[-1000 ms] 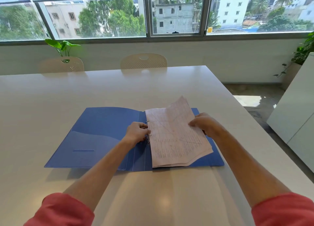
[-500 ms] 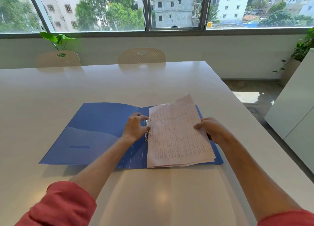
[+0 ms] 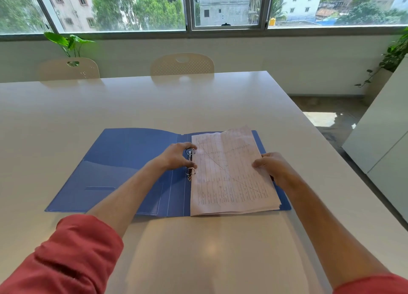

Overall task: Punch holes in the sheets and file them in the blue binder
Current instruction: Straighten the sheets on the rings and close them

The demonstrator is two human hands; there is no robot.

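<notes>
The blue binder (image 3: 123,161) lies open and flat on the white table (image 3: 198,103). A stack of printed sheets (image 3: 229,178) rests on its right half, left edge at the metal rings (image 3: 191,163). My left hand (image 3: 176,155) sits at the rings, thumb and fingers curled round the ring mechanism. My right hand (image 3: 270,164) holds the right edge of the stack, fingers on top of the paper. No hole punch is in view.
Two beige chairs (image 3: 182,63) stand at the table's far side under a wide window, with a green plant (image 3: 68,42) at the left. A white cabinet (image 3: 384,134) stands to the right, past the table's edge.
The sheets, lifted and bent at their far right corner a second ago, have been lowered flat onto the binder's right half. My right hand slid down with them; my left stayed at the rings.
</notes>
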